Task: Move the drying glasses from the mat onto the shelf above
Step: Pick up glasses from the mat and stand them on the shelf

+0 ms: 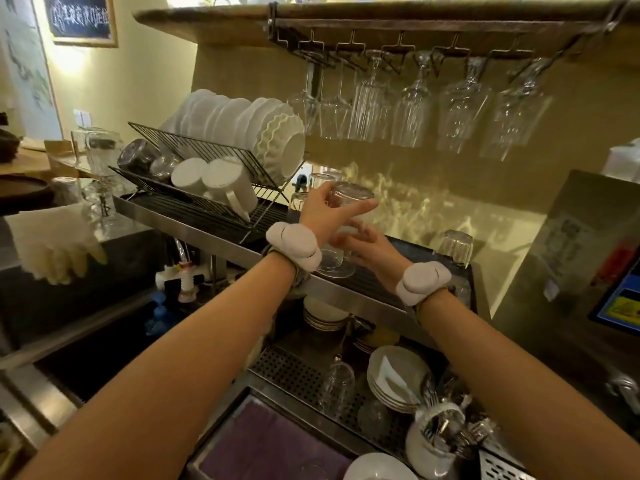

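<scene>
**Glasses partly lifted, most of the job still ahead**

One upturned glass is held clear of the mat, pinched between the thumb and fingers of the left hand; a second glass stands rim-down on the mat directly below, and the right hand is laid against its side, fingers curved round it, though whether it is truly gripped cannot be told through the blur; a third glass is left untouched near the mat's far right corner, and one or two more can be made out behind the left hand, partly hidden. The wooden shelf runs overhead; its top is mostly out of view, so it cannot be said how many glasses have been placed there; by judgement the task is at an early or middle stage, with at least three glasses to go.

The way upward is crowded; a row of hanging stem glasses is slung from a metal rack under the shelf, straight above the hands, and would likely have to be passed around; a dish rack filled with white plates and mugs stands just left of the mat; stacked plates and a cutlery pot lie below.
</scene>
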